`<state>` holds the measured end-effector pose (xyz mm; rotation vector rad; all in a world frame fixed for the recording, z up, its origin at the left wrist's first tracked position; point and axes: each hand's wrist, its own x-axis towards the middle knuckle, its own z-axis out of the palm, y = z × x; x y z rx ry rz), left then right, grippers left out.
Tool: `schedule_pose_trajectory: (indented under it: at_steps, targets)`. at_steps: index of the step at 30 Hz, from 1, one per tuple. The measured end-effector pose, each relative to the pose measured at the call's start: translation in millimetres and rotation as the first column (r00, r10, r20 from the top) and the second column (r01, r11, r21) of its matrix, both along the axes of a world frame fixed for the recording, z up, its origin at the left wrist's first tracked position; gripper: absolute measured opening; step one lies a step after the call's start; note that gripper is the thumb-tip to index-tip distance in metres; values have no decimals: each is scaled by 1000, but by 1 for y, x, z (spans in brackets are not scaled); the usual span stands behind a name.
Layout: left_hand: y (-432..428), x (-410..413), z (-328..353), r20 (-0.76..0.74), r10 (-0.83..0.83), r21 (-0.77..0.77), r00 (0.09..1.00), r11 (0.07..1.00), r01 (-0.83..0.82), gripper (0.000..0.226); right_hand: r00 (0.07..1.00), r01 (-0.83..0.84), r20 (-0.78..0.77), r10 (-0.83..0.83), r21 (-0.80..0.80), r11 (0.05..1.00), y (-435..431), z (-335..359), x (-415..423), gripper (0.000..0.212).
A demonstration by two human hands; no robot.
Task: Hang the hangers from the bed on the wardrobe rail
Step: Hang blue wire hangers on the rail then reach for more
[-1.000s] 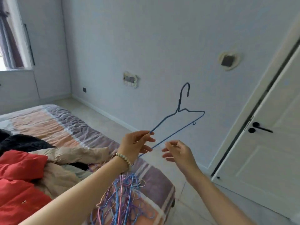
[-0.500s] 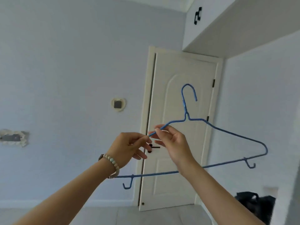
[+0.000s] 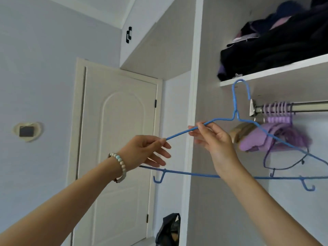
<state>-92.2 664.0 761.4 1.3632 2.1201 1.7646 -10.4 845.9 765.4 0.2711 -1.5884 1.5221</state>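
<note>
1. Hanger (image 3: 235, 115): blue wire, held upright in the air in front of the open wardrobe. Its hook points up, its top overlapping the shelf (image 3: 266, 75) edge, just left of the rail (image 3: 310, 106) end and not on the rail. The bottom bar, with a small hook near each end, runs from the door (image 3: 120, 139) side across to the far right.
2. Left hand (image 3: 145, 151): thumb and forefinger pinched together on the hanger's left sloping wire, low on the slope; other fingers loosely extended. A bead bracelet (image 3: 120, 164) is on the wrist.
3. Right hand (image 3: 215, 139): thumb and forefinger pinched on the same wire, higher and nearer the neck; other fingers spread.
4. Rail: metal, under the shelf, carrying a tight row of purple hangers (image 3: 276, 108) at its left end.
5. Purple garment (image 3: 276, 137): hangs below that row, behind the blue wire.
6. Dark wire hanger (image 3: 284, 164): hangs below the garment.
7. Dark clothes (image 3: 275, 43): piled on the shelf.
8. Dark bag (image 3: 170, 228): low down, between door and wardrobe.
</note>
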Motion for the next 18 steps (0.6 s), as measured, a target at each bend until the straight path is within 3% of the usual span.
schedule_pose_trajectory:
  at_steps: [7, 13, 18]
  targets:
    - [129, 24, 18, 78, -194, 111, 978, 976, 185, 26, 988, 132, -65, -139, -97, 986, 116, 24, 37, 9]
    - [216, 45, 32, 92, -269, 163, 959, 954, 252, 28, 939, 325, -70, -336, -134, 936, 196, 41, 51, 34]
    - [271, 64, 35, 38, -301, 90, 953, 951, 297, 28, 893, 444, -23, -449, -110, 889, 246, 51, 58, 7]
